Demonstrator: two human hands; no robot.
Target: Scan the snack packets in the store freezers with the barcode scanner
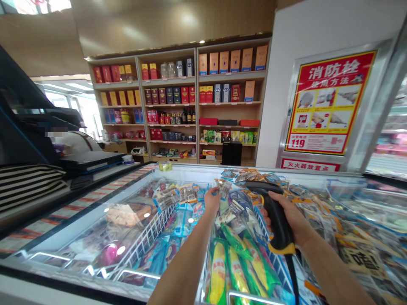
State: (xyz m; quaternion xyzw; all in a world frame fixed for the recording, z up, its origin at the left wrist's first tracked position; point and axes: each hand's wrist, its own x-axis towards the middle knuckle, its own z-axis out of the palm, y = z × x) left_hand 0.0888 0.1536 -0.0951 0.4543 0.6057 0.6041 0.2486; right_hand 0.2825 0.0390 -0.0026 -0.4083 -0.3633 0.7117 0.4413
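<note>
My right hand point(290, 216) is wrapped around the handle of a black and yellow barcode scanner point(278, 218), its head pointing left and its cord hanging down. My left hand point(212, 198) reaches forward over the chest freezer and pinches a small clear snack packet point(224, 187). More small packets point(190, 192) with blue and orange edges lie around the left hand on the freezer's glass top. Below the hands, corn-shaped ice creams point(218, 267) in green and yellow wrappers show in a white wire basket point(152, 233).
A large heap of snack packets point(337, 228) spreads over the right side. Blue-wrapped goods point(182, 220) fill a middle basket. At the left stands a dark counter machine point(28, 114), with a person in striped clothing point(30, 182) beside it. Shelves of boxes point(171, 95) line the back wall.
</note>
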